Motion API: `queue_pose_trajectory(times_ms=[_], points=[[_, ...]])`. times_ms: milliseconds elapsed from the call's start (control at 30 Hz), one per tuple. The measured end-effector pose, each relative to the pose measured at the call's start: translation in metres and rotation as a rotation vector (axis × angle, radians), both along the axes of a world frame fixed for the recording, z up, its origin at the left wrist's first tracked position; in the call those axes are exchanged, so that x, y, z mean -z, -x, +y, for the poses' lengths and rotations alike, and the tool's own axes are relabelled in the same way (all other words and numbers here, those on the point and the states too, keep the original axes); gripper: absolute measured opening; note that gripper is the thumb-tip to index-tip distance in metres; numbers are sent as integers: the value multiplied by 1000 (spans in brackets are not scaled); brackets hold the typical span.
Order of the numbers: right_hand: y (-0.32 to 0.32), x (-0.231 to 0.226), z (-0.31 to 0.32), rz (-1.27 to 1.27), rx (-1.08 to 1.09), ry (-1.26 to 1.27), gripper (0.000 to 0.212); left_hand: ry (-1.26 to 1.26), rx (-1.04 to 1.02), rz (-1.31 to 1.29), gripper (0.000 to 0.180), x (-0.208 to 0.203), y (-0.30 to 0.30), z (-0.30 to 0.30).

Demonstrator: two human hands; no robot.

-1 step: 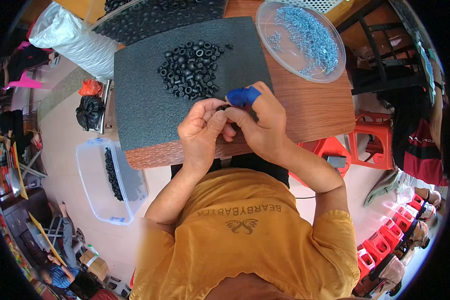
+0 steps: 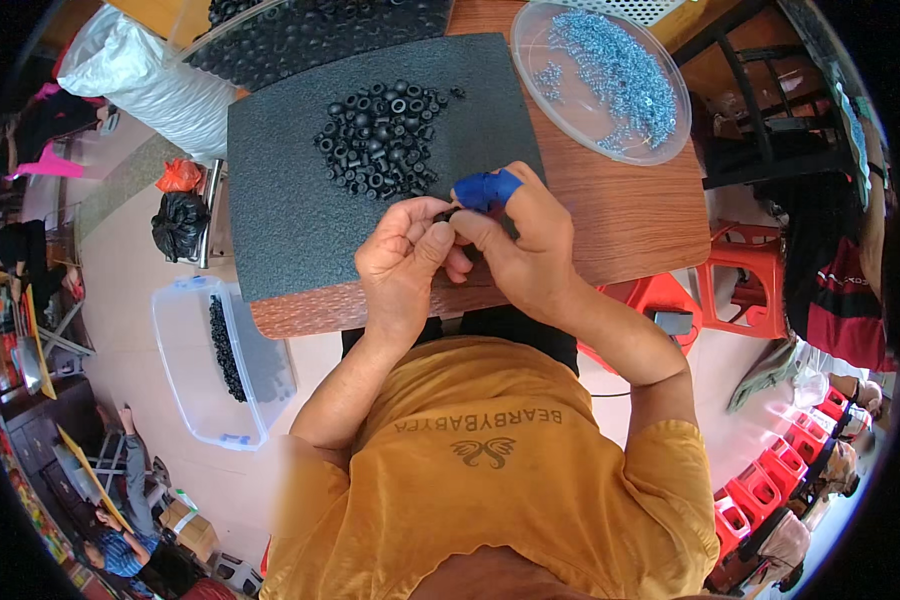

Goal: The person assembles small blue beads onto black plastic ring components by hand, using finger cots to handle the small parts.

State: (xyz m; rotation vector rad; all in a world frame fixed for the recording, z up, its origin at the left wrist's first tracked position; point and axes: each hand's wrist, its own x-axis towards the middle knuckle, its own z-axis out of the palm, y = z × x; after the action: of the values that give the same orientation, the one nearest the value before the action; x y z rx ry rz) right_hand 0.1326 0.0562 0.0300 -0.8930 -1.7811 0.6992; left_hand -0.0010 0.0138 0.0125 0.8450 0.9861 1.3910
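My left hand and my right hand meet over the near edge of a dark mat. Both are closed, fingertips together, around a small black plastic part that the fingers mostly cover. Blue tape wraps my right index finger. Just beyond my hands, a pile of small black round caps lies on the dark textured mat. To the right, a clear round lid holds many tiny shiny bluish pieces.
The mat rests on a wooden table. At its far left stands a clear bin of black parts. A clear box with more black parts is on the floor at left. Red stools stand at right; a white sack is far left.
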Motion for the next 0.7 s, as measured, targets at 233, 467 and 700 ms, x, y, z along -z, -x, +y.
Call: queue_pose_trajectory(times_ms=[233,467,700], points=[[-6,-3,2,271,-95,558,13,38,43,-120,19,-2,3,3],[-6,-2,4,212,-78,507,13,74,30,-96,21,-3,1,1],[-10,-8,13,-99,-107,19,15,48,58,12,18,-1,4,-1]])
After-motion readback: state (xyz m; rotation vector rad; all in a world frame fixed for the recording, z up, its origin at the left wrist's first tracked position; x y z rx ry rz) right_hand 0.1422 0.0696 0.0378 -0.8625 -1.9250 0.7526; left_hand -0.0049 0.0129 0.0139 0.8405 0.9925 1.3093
